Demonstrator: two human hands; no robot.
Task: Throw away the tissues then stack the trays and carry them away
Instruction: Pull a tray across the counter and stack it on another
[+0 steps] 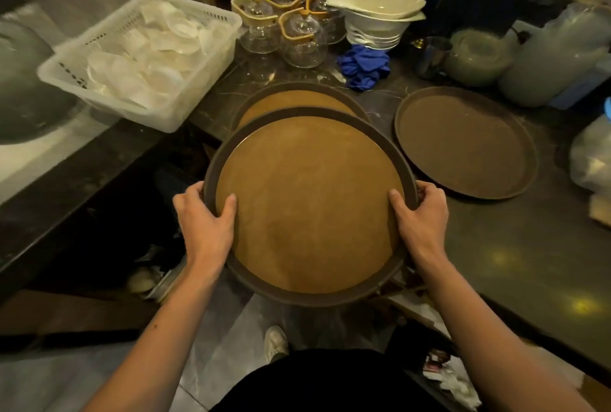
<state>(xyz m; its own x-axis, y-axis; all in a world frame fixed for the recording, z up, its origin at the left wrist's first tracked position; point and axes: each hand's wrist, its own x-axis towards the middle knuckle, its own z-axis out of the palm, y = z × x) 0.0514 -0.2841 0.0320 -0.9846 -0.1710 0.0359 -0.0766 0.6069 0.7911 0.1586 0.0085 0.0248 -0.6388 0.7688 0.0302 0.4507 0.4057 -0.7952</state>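
With no tissues on any tray, the left hand and right hand clasp the rim of one round brown tray above a second tray on the worktop, a third tray still unstacked.

Head-worn view, steeply down, close over counter

- Dark stone worktop, speckled, with its near edge running diagonally.
- White basket overhanging the left edge.
- Glass teapots clustered at the back edge.
- Stacked white bowls just right of the teapots.
- Blue cloth in front of the bowls.
- Tray lying flat on the right.
- Second tray at the near edge, partly hidden.
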